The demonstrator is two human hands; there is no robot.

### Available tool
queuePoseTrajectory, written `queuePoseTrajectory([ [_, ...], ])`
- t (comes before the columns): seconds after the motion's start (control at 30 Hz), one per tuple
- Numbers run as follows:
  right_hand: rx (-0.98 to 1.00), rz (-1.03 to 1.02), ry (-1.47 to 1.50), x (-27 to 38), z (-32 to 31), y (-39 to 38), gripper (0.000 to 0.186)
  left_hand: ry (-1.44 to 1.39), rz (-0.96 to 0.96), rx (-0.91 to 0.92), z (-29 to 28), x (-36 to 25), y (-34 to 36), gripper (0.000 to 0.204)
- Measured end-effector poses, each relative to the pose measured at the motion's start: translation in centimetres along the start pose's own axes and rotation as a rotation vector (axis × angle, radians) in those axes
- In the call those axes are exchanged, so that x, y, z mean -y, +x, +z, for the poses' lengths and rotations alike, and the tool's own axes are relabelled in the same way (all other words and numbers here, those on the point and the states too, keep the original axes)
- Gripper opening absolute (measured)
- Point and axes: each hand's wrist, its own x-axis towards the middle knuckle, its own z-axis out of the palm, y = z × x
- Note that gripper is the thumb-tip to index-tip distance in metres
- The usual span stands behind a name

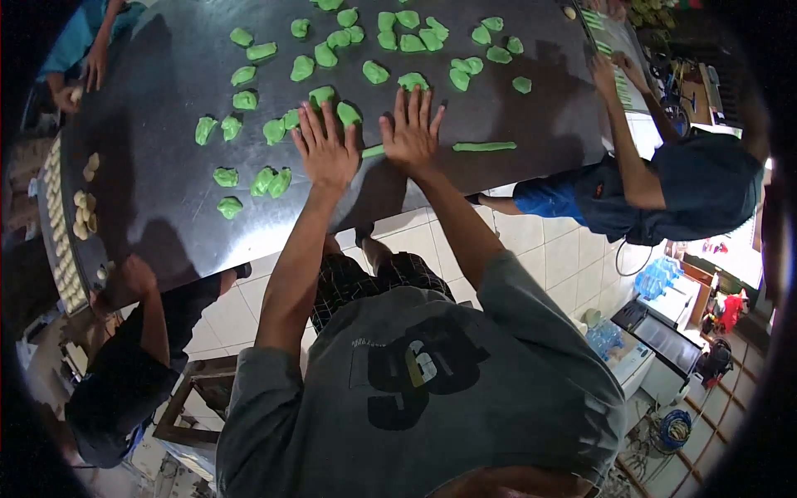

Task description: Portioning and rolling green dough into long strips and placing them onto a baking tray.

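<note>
Both my hands lie palm down on a dark worktable (556,124), fingers stretched and spread. A thin green dough rope (373,151) shows between them, its ends running beneath my palms. My left hand (327,155) is open, with green dough lumps (349,113) close to its fingertips. Open too, my right hand (412,139) reaches with its fingertips to another lump (413,81). To its right rests a second, longer dough rope (484,147). Several more lumps (261,51) are scattered across the far and left parts of the table.
At the right, a co-worker (656,178) reaches over a tray of green strips (618,83). A tray of pale dough pieces (62,232) lines the left edge, near small pale pieces (85,214). Two more people work on the left, one far (95,58), one near (137,332).
</note>
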Motion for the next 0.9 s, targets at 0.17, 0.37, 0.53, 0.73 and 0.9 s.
queuePoseTrajectory([
  [0.17,0.087,-0.082,0.081,-2.4,-1.3,-10.1,0.058,-0.001,0.066,0.194,-3.7,1.9,-9.1,0.066],
  [0.37,0.169,-0.045,0.322,-0.1,-4.8,-15.0,0.060,-0.366,0.182,0.194,-5.9,2.0,-14.5,0.063],
  [0.53,0.184,-0.220,0.289,3.0,-2.6,-9.9,0.055,-0.415,0.233,0.344,-1.0,-1.3,-10.6,0.058],
  [0.73,-0.033,-0.098,0.042,2.3,-0.9,-2.2,0.059,0.017,0.174,0.093,-1.6,1.0,-1.1,0.058],
  [0.9,0.079,-0.167,0.168,0.6,-2.7,-10.4,0.052,-0.158,0.304,0.154,-5.6,2.5,-9.8,0.060],
])
